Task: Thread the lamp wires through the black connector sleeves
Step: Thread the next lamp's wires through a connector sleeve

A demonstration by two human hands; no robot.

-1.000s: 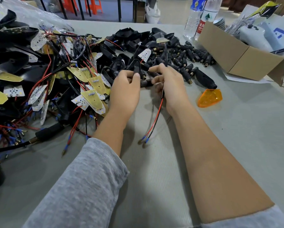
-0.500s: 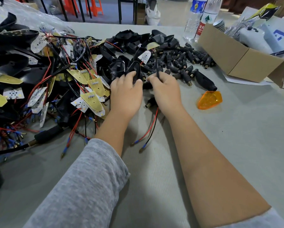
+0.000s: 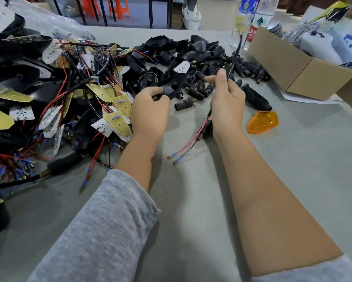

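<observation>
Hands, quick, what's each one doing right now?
Left hand: grips a black plastic lamp housing.
Right hand: pinches a thin black wire.

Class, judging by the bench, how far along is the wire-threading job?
Done: unclear. In hand: right hand holds a wire whose red and black leads hang below; left hand grips a black part. Left: many loose sleeves and a tangled lamp pile.

**Black parts, red wires, one orange lens**

Grey-green bench (image 3: 293, 180) underneath, grey mottled sleeve (image 3: 101, 231) in front. The connector sleeves (image 3: 246, 70) are black with brass-coloured tips. Wires (image 3: 188, 142) run red and black, ending in blue. Circuit boards (image 3: 118, 123) show yellow on one face, white on the other. There's an orange translucent lens (image 3: 262, 122), beside a plain brown cardboard box (image 3: 301, 70).
</observation>
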